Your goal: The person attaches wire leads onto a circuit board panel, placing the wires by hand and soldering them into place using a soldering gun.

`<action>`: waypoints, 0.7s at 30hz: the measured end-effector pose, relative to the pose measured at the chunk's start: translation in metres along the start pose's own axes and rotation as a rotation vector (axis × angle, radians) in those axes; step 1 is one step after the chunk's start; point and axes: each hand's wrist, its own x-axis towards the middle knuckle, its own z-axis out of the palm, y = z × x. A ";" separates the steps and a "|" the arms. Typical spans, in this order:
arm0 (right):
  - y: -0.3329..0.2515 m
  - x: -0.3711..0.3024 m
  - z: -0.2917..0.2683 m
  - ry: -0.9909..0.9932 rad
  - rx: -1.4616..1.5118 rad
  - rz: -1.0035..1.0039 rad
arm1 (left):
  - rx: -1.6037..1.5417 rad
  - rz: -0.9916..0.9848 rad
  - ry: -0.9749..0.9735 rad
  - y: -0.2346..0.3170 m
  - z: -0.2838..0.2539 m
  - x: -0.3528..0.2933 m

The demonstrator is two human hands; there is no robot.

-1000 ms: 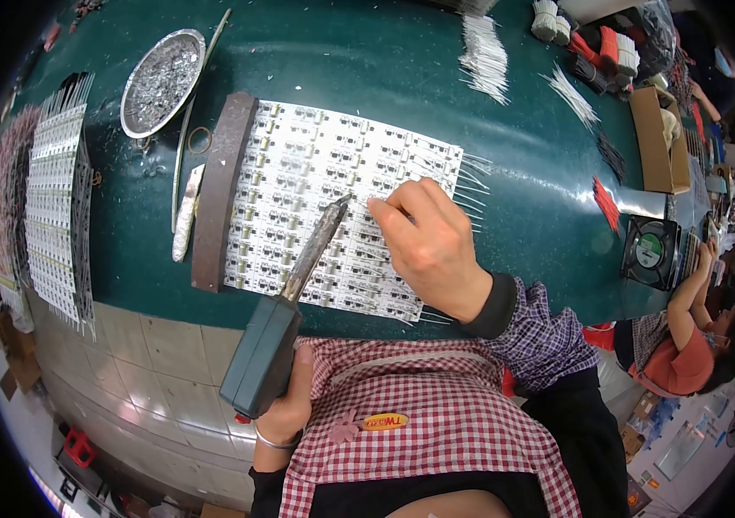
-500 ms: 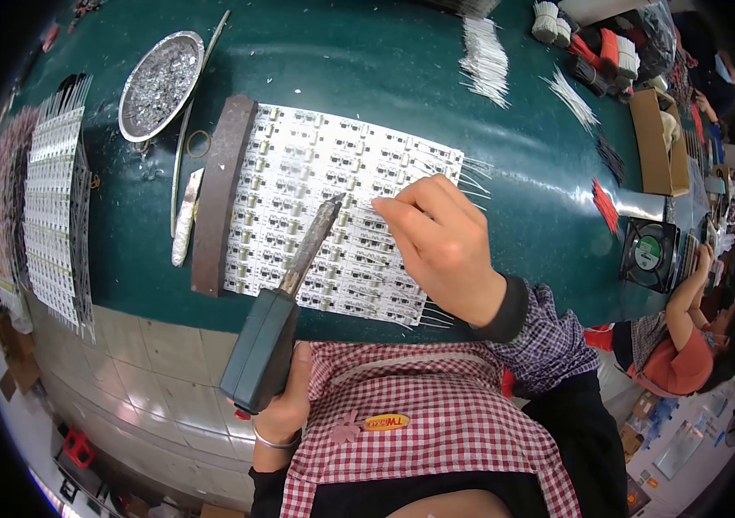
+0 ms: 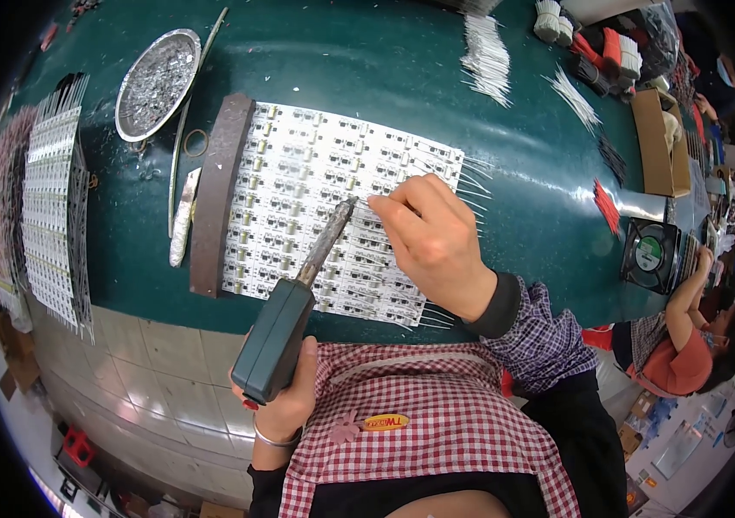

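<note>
A white panel of small circuit boards [image 3: 298, 142] lies on the green table, with thin white wires [image 3: 473, 177] sticking out past its right edge. My left hand [image 3: 291, 399] is wrapped round the dark green handle of a soldering iron [image 3: 274, 338]. The iron slants up and right, and its dark tip is at the middle of the panel. Just right of the tip, my right hand [image 3: 438, 246] is closed in a pinch over the boards. Its fingertips hold the end of a thin wire, mostly hidden by the hand.
A brown bar [image 3: 221, 198] lies along the panel's left edge. Beyond it are a metal bowl of solder scraps [image 3: 158, 86], a thin rod and a stack of wired panels [image 3: 50, 207]. Wire bundles [image 3: 485, 60], a cardboard box [image 3: 657, 147] and a fan [image 3: 651, 254] sit rightward; a co-worker sits beyond.
The soldering iron has moved up and right with my left hand, bringing its tip close to my right fingertips. My right hand has shifted slightly left, still pinched.
</note>
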 end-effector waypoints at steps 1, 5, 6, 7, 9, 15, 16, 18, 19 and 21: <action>0.000 0.000 0.000 -0.003 0.001 -0.003 | 0.028 0.042 0.013 0.000 0.001 0.001; 0.000 0.000 -0.001 -0.019 -0.017 -0.004 | 0.053 0.051 0.060 0.010 0.004 0.010; 0.000 0.000 0.000 -0.018 -0.017 -0.004 | 0.032 0.031 0.052 0.010 0.004 0.009; -0.001 0.000 0.000 -0.017 -0.018 -0.003 | 0.011 0.011 0.045 0.011 0.003 0.008; -0.001 0.000 -0.001 -0.022 -0.022 -0.001 | -0.124 -0.076 0.030 0.010 0.001 -0.002; 0.000 -0.001 -0.002 -0.019 -0.035 -0.010 | -0.186 -0.023 0.033 0.016 0.001 0.002; 0.000 -0.001 -0.003 -0.021 -0.041 -0.015 | -0.163 0.047 0.049 0.016 0.001 0.003; -0.001 -0.001 -0.013 -0.041 -0.048 0.010 | -0.160 0.018 0.040 0.016 0.000 0.002; -0.003 0.000 -0.019 -0.061 -0.056 0.036 | -0.157 -0.011 0.031 0.017 -0.001 0.002; -0.008 0.006 -0.034 -0.043 -0.054 0.063 | -0.174 -0.033 0.029 0.018 -0.002 0.004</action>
